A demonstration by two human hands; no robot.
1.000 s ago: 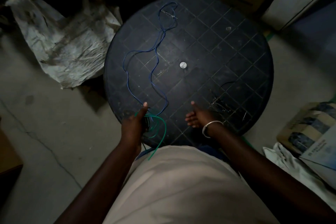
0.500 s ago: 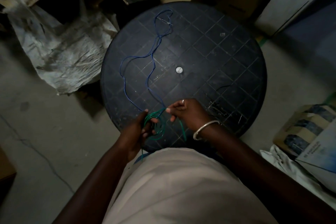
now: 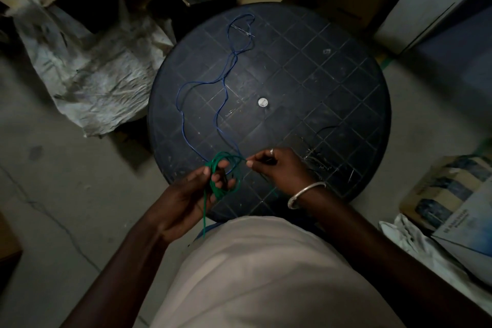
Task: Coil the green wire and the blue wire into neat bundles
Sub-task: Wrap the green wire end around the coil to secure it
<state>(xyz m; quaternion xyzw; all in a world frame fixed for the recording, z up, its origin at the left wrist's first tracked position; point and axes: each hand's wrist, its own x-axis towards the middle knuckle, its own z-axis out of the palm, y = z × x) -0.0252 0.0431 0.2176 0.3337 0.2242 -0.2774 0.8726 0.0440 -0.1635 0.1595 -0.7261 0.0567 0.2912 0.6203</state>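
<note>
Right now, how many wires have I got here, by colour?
Green wire: 1, partly coiled in the left hand, pinched by the right hand
Blue wire: 1, loose on the round black table
Total: 2
A thin dark strand near the table's right side is too faint to count.

The person is wearing a pale beige garment point(image 3: 266, 274) over the torso, a thin silver bangle point(image 3: 306, 192) just behind the right hand point(image 3: 282, 167), and a small ring point(image 3: 271, 151) on one of its fingers.
</note>
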